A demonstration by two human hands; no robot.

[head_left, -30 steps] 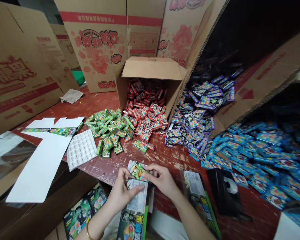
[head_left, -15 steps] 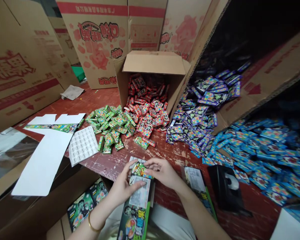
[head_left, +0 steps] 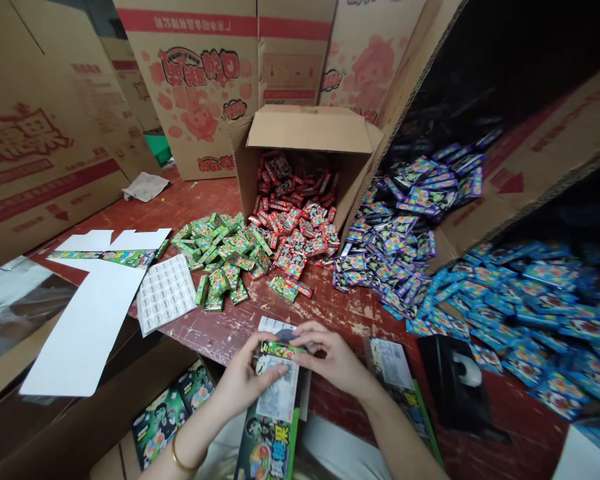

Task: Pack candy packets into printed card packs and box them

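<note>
Near centre: black-green box (head_left: 267,437) at the table's (head_left: 330,323) near edge, left hand (head_left: 245,373) gripping its far end, thumb on the white label (head_left: 277,393); right hand (head_left: 333,357) has fingers curled at the same end, can't tell if pinching. Second box (head_left: 405,383) lies right. Farther, left to right: green packets (head_left: 225,243), red packets (head_left: 300,230), purple packets (head_left: 390,247), blue packets (head_left: 525,313).
</note>
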